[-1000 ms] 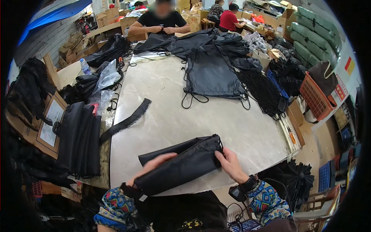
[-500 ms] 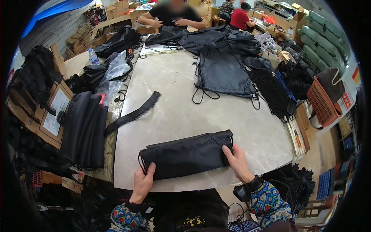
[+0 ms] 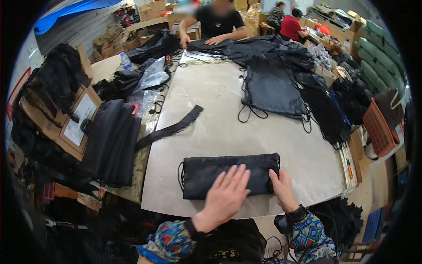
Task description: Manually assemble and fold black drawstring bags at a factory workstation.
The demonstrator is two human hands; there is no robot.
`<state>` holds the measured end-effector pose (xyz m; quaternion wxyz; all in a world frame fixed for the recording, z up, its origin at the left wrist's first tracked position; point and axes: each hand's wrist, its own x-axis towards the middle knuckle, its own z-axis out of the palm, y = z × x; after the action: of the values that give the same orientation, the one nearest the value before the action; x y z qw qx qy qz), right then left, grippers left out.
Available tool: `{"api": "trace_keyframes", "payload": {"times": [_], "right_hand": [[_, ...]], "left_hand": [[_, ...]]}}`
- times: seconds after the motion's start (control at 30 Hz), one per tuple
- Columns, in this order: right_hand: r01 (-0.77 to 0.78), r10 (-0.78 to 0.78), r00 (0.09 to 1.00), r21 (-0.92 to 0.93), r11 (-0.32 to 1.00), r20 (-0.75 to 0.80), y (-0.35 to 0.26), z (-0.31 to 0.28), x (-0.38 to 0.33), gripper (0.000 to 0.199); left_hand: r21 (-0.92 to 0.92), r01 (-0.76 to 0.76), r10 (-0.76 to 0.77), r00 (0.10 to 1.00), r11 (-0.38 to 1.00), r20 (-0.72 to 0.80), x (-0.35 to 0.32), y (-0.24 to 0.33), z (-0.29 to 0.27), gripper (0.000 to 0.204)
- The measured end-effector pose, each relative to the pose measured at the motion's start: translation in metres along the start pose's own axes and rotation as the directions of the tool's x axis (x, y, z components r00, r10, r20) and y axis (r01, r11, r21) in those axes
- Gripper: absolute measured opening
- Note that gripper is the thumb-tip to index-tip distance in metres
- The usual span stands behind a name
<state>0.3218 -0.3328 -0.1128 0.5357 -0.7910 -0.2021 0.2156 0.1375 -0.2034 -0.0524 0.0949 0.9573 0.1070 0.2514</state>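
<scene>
A black drawstring bag point(image 3: 198, 176), folded into a flat oblong, lies near the table's front edge with a loop of cord sticking out at its left end. My left hand point(image 3: 227, 192) rests flat across the middle of it, palm down and fingers stretched. At the bag's right end, my right hand point(image 3: 283, 188) grips the edge, thumb on top and the other fingers partly hidden. Farther off, an unfolded black drawstring bag point(image 3: 274, 90) lies spread out, its cords trailing on the table. A frayed strip of black cloth point(image 3: 173, 129) lies left of the folded bag.
Folded black cloth point(image 3: 110, 145) is stacked at the left beside a cardboard box point(image 3: 79, 121). Black cords point(image 3: 326, 115) hang in a bundle along the right edge, near orange-handled snips point(image 3: 350, 169). Across the table point(image 3: 211, 97), a co-worker point(image 3: 220, 24) touches more black bags.
My left hand has let go of the folded bag's left end and moved right, onto its top. The bag now lies flatter and straighter. The co-worker's hands have come down onto the far bags.
</scene>
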Motion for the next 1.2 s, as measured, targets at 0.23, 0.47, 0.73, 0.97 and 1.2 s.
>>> {"api": "trace_keyframes", "payload": {"times": [0.23,0.47,0.73,0.97,1.2], "right_hand": [[0.076,-0.086,0.992,-0.109,0.991,-0.095,-0.062,0.003,-0.030,0.031],[0.748,-0.630,0.613,-0.607,0.269,0.476,-0.051,0.041,-0.018,0.050],[0.680,-0.546,0.701,-0.662,0.315,0.460,-0.040,0.043,-0.016,0.056],[0.712,-0.564,0.691,-0.562,0.421,0.452,-0.046,0.041,-0.022,0.050],[0.642,-0.685,0.724,-0.438,0.629,0.078,-0.032,0.027,-0.023,0.033]], "left_hand": [[0.088,0.123,-0.141,0.960,0.988,0.240,-0.009,-0.023,0.040,0.059],[0.028,0.138,-0.140,0.941,0.990,0.308,-0.007,-0.030,0.044,0.061],[-0.050,0.257,-0.250,0.962,0.965,0.110,0.000,-0.053,0.049,0.044],[0.045,0.296,-0.295,0.903,0.954,0.312,0.035,-0.081,0.024,0.030],[-0.338,0.540,-0.399,0.823,0.771,0.404,0.006,-0.105,-0.041,0.036]]}}
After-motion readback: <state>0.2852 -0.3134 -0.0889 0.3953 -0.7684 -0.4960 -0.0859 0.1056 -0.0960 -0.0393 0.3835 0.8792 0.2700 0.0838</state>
